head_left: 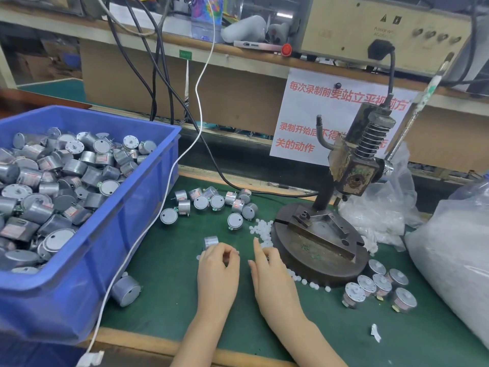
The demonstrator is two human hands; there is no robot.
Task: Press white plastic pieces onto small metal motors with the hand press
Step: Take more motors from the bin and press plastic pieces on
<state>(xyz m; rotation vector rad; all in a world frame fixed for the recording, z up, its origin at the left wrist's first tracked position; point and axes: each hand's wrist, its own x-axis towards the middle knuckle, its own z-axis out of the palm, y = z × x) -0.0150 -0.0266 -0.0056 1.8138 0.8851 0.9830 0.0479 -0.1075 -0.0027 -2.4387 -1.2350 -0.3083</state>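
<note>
Loading step, we reckon. Left hand [218, 263] grips a motor [211, 242] just over the bench [169, 300]. Right hand [268, 266] is at the white pieces [262, 228], index out; we can't tell if it's pinching one. Next we'd want a piece seated on the shaft, then the motor under the press [320, 242]. The sign [304, 115] behind reads 每次录制前要站立平视前方, and the box [357, 25] says POWER.
</note>
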